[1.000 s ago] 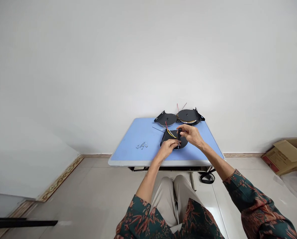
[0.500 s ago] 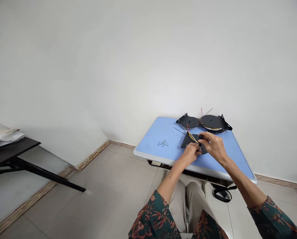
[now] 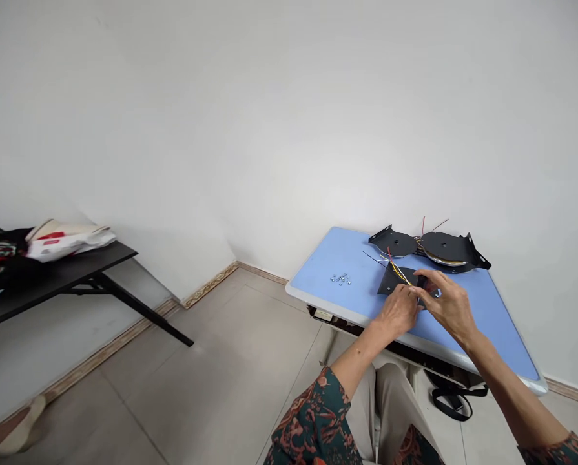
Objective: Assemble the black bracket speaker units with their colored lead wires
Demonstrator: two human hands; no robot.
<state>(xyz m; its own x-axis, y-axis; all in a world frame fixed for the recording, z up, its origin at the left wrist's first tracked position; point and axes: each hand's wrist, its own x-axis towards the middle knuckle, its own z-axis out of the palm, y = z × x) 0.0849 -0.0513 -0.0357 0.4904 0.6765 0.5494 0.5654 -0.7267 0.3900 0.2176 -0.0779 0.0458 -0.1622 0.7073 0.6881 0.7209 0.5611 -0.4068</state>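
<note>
My left hand (image 3: 399, 310) rests with curled fingers on a black flat plate (image 3: 393, 279) that carries red and yellow wires, on the blue table (image 3: 347, 300). My right hand (image 3: 447, 301) is closed around a small dark tool handle (image 3: 422, 282) held over the same plate; its tip is hidden between the hands. Two more black round plates (image 3: 394, 242) (image 3: 447, 248) with wires lie at the table's far edge. A small pile of several silver screws (image 3: 341, 279) lies to the left of my hands.
A black side table (image 3: 51, 278) with bags and cloth stands at the far left. A black strap (image 3: 451, 400) lies on the tiled floor under the blue table. A white wall is close behind.
The view has swung left, so the table and hands sit further right and the black side table has come into sight. Both hands stay together on the plate.
</note>
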